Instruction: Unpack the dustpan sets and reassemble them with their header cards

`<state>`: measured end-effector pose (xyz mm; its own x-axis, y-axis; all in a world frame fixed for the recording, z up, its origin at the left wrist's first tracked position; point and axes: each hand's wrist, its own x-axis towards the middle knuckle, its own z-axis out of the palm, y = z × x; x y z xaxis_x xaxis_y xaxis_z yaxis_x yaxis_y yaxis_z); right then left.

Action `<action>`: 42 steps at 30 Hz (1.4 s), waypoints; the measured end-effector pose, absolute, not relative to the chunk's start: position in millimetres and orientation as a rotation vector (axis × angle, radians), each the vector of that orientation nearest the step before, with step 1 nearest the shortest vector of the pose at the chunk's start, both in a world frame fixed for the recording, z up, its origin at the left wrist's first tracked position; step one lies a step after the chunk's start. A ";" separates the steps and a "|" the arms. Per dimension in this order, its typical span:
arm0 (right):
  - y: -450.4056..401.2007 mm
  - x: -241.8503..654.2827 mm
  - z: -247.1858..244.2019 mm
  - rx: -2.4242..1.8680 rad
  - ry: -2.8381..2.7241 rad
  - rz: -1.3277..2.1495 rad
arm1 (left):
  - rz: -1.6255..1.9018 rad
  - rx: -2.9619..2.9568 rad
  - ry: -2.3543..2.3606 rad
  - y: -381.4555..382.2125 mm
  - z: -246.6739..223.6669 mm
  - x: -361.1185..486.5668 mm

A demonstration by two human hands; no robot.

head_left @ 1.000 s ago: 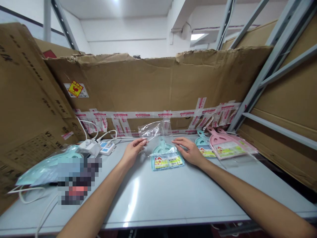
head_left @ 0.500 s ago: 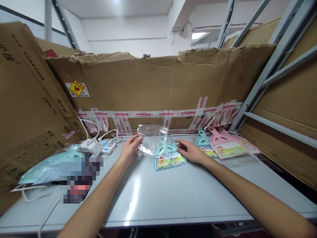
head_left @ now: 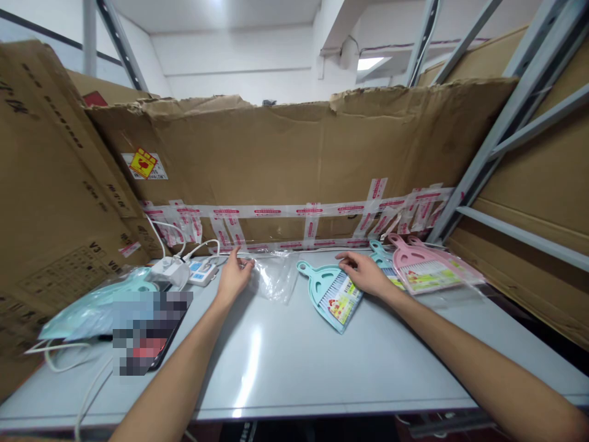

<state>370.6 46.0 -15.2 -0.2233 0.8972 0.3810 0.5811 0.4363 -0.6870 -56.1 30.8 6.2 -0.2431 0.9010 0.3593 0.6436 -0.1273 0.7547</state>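
The left hand (head_left: 234, 279) pinches a clear plastic bag (head_left: 275, 276); the right hand (head_left: 365, 275), grip unclear, apparently steadies a mint-green, fan-shaped plastic dustpan (head_left: 316, 294); lifting needs firmer hold.

A clear, crinkled plastic bag (head_left: 275, 279) spreads limply from the left fingers (head_left: 235, 255); the turquoise dustpan set (head_left: 324, 288) (bright label up) lies askew by the right fingers (head_left: 348, 260).

A makeshift packing station, with cardboard walls (head_left: 276, 153), metal shelf posts (head_left: 497, 123) and bagged dustpans (head_left: 426, 267).
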 end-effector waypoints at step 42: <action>35.4 354.7 2.3 -0.968 -1.009 1.586 | 1.240 1.842 1.536 16.9 -6.2 -18.3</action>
